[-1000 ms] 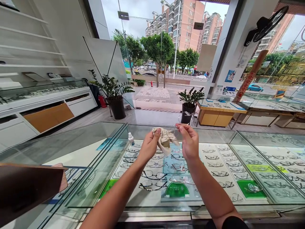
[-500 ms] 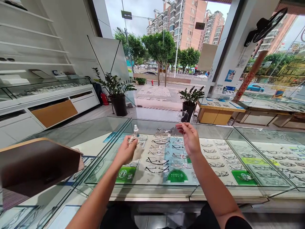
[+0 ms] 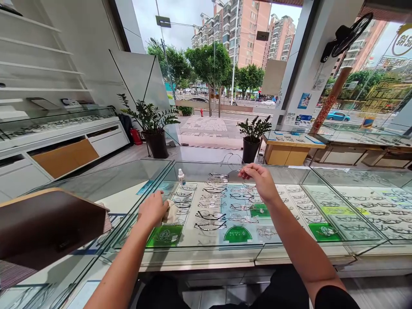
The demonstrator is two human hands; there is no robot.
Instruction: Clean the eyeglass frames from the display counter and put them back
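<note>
My right hand (image 3: pixel 257 180) is closed in a pinch on thin-rimmed eyeglasses (image 3: pixel 232 159), held up above the far part of the glass display case (image 3: pixel 254 254). Their round lenses look clear, and the fingers hide part of the frame. Lower and to the left, my left hand (image 3: pixel 151 209) is over the glass top with its fingers apart. A crumpled beige cloth (image 3: pixel 171 213) lies against its thumb side. Beyond that hand a small white-capped bottle (image 3: pixel 181 177) stands upright on the glass.
Rows of eyeglasses (image 3: pixel 210 214) lie under the glass. A dark brown panel-like object (image 3: pixel 48 231) juts in at the left. More display cases (image 3: pixel 357 206) continue rightward. Potted plants (image 3: pixel 157 137) stand on the floor before the glass front.
My left hand has moved left and toward me, lowering the cloth to the glass and loosening its fingers. My right hand has dipped slightly, and the eyeglasses have turned and tilted left.
</note>
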